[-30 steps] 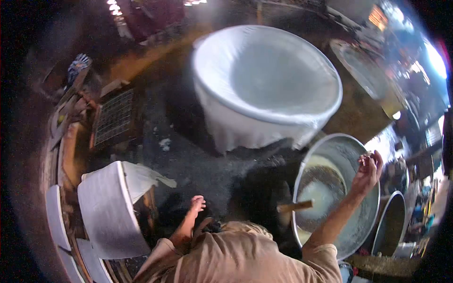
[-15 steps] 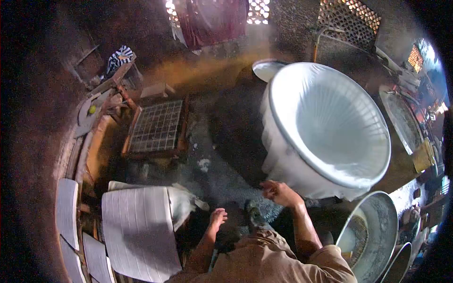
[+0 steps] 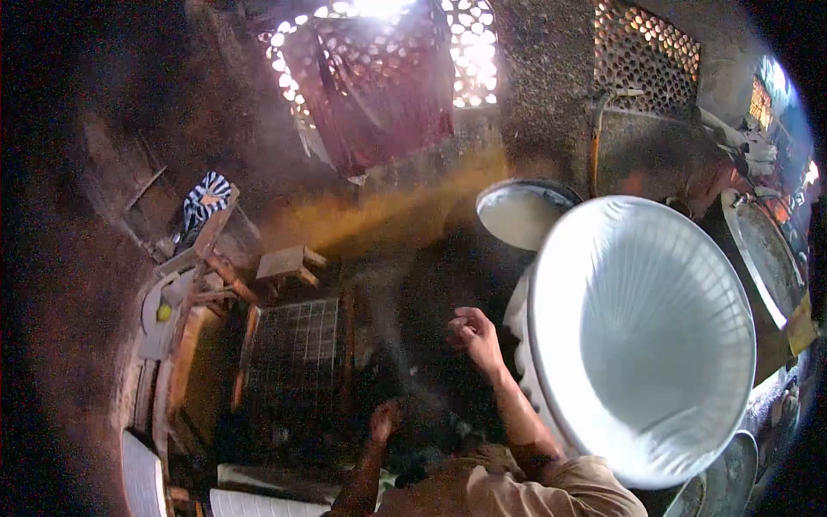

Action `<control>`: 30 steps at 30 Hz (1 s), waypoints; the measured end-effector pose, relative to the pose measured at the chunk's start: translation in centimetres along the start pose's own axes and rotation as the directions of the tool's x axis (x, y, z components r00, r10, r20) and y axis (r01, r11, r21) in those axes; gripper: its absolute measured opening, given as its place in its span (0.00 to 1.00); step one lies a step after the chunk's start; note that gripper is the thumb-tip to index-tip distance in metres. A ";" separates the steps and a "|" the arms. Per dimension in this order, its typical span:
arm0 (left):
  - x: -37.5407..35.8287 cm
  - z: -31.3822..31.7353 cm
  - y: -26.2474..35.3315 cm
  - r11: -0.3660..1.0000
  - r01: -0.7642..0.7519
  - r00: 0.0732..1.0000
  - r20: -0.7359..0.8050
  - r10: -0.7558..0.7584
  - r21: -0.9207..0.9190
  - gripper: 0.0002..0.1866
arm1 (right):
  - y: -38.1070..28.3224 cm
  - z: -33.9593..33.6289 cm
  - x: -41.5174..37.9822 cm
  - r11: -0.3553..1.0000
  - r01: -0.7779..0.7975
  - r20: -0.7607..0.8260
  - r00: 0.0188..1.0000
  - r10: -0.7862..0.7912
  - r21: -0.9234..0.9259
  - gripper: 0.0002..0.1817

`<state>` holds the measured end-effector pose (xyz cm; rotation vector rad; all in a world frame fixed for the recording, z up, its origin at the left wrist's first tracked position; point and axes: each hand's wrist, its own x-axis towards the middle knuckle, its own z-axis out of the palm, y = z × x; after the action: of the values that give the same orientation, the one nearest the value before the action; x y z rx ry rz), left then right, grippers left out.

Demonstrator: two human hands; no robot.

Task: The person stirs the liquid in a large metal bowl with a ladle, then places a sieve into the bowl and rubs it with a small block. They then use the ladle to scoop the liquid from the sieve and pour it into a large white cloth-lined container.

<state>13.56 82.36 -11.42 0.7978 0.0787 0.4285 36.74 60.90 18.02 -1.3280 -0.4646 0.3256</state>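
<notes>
My right hand [image 3: 472, 334] is raised in front of me, left of a big round vessel. Its fingers are loosely bent and apart, with nothing in them. Lower down, my left hand [image 3: 385, 422] hangs in dim light, fingers half curled, and no object shows in it. Neither hand touches anything. A white cloth [image 3: 586, 379] is stretched over the vessel, sagging into a deep hollow, its edge hanging outside the rim. Ahead of my left hand, a wooden frame with a wire grid [image 3: 306, 332] lies low.
Behind the vessel is a round pan of pale liquid [image 3: 521, 215]. A small wooden stool [image 3: 289, 261] stands by the far wall. Metal basins [image 3: 732, 470] sit at lower right, and a pale ribbed panel [image 3: 267, 502] is at lower left. A dark red cloth [image 3: 379, 103] hangs over the perforated window.
My view has tilted up, showing more window and wall; the ribbed panel and basins slide toward the bottom edge. My right hand is higher and further left. Both hands remain empty.
</notes>
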 end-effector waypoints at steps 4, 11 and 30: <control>5.8 -7.4 0.6 0.913 0.381 0.923 -0.127 -0.364 0.148 0.14 | -0.3 2.0 8.0 0.906 -0.161 -0.131 0.965 0.228 0.391 0.09; 16.3 -8.3 1.0 0.893 0.392 0.916 0.180 -0.358 -0.219 0.19 | 5.2 1.5 18.7 0.887 -0.289 -0.097 0.934 0.344 0.360 0.06; 57.0 3.7 1.2 0.445 0.489 0.783 -0.152 -0.603 0.751 0.12 | 16.1 -9.2 15.6 0.842 -0.392 -0.698 0.481 0.531 0.370 0.13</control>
<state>65.95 103.51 -2.77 1.5845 0.4079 -0.3528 55.41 64.13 2.87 -1.2759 0.6964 0.1842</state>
